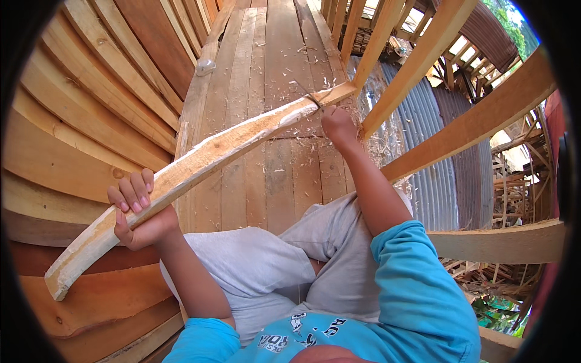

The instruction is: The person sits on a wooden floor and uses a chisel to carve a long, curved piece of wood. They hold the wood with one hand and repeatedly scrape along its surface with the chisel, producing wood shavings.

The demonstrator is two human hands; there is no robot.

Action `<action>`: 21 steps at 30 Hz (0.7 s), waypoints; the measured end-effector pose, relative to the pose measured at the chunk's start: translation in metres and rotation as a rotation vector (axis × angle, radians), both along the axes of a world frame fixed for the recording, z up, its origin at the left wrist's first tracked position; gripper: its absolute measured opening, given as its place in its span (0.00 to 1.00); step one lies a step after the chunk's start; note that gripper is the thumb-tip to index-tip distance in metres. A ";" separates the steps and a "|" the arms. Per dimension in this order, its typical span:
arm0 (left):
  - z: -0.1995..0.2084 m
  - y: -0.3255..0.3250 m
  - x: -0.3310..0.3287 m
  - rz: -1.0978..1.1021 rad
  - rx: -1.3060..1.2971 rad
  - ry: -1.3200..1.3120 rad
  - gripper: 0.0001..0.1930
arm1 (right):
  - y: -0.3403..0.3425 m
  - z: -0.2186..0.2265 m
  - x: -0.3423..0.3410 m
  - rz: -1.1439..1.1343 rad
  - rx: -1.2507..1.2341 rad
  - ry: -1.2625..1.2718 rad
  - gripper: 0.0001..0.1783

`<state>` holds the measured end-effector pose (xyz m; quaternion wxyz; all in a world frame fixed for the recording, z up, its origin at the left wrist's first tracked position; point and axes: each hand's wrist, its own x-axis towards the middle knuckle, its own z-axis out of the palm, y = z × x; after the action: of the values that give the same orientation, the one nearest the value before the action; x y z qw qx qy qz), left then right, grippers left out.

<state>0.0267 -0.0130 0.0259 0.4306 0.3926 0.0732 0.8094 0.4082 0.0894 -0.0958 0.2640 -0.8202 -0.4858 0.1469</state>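
A long wooden plank (224, 145), pale along its edges and rough tan on its face, slants across in front of me from lower left to upper right. My left hand (142, 209) wraps round its lower part, thumb underneath and fingers over the top edge. Near the far right end, my right hand (339, 125) is closed in a fist beside the plank. From that fist a thin, dark knife blade (311, 97) crosses the plank's face. The handle is hidden inside my fingers.
Planks (91, 121) stand stacked along the left. Curled shavings lie over the board floor (242, 187), and a clear plastic object (206, 66) rests farther back. Wooden rails (472, 130) line the right side, with corrugated metal sheets (433, 181) beyond and below.
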 end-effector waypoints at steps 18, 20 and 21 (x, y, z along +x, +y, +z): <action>-0.003 -0.003 -0.006 0.026 -0.006 -0.005 0.14 | -0.016 0.023 -0.041 0.350 -0.165 -0.148 0.33; -0.004 0.000 0.002 -0.022 -0.015 -0.038 0.14 | 0.001 -0.023 0.022 0.116 -0.057 -0.097 0.33; -0.002 0.002 0.007 -0.041 -0.004 -0.040 0.14 | 0.011 -0.033 0.046 0.004 0.017 -0.078 0.33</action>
<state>0.0333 -0.0106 0.0238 0.4489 0.3768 0.0579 0.8081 0.4540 0.1000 -0.1287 0.2516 -0.8219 -0.4988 0.1113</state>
